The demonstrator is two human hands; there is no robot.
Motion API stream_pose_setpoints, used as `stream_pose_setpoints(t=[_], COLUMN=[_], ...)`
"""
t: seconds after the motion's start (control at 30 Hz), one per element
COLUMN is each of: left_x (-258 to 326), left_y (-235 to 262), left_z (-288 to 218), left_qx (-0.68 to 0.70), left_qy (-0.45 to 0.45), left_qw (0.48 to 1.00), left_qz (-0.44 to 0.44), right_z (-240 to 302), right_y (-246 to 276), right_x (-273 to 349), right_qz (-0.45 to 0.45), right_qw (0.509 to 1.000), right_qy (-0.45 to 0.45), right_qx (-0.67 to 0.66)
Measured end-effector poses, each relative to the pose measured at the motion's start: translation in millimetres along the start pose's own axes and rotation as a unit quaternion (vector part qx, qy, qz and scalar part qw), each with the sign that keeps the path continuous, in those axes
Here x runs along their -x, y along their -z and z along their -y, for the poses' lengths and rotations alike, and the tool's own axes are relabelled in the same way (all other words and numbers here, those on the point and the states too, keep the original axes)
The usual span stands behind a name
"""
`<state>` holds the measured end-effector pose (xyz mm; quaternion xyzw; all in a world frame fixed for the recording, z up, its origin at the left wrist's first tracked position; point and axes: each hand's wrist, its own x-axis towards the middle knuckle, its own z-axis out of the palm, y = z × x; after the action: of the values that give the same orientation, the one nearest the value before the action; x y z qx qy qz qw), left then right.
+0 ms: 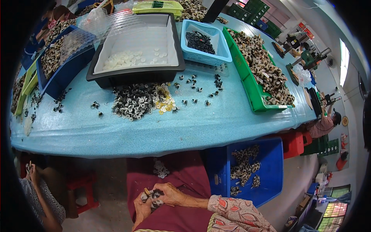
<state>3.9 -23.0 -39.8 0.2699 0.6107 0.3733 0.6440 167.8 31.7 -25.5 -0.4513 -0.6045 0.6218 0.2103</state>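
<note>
Over my lap, my left hand (143,208) and my right hand (172,194) are closed around a small black, white and tan spotted plush piece (155,194). A short tan stick-like tip (147,191) pokes up beside it near my left fingers; I cannot make out what it belongs to. The fingers partly hide the plush piece. On the dark red apron (185,166) across my lap, a little pile of whitish plastic washers (160,169) lies beyond my hands.
Ahead, the blue-covered table (154,135) bears a heap of black and white small parts (133,102), a black tray (135,76), a light-blue basket (206,58) and a green crate (251,91) of plush pieces. A blue bin (270,181) stands at right. Another person's arm (36,183) is at left.
</note>
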Motion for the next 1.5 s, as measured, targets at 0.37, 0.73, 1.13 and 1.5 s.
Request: stream_pose_setpoints(t=[0.37, 0.73, 1.13, 1.5], left_x=[-5, -29, -35, -38], left_y=[12, 27, 32, 33], left_z=[-8, -7, 50, 49], left_qx=[0.107, -0.021, -0.165, -0.204], left_qy=[0.084, 0.026, -0.047, -0.105], left_qw=[0.991, 0.999, 0.982, 0.969], left_qz=[0.021, 0.018, -0.075, -0.092], right_z=[-13, -45, -57, -46], right_y=[3, -10, -21, -22], right_x=[-9, -32, -35, -36], right_qz=[0.018, 0.081, 0.033, 0.02], right_qw=[1.0, 0.996, 0.999, 0.999], right_qy=[-0.02, 0.015, -0.021, 0.018], right_qx=[-0.006, -0.041, 0.007, -0.038])
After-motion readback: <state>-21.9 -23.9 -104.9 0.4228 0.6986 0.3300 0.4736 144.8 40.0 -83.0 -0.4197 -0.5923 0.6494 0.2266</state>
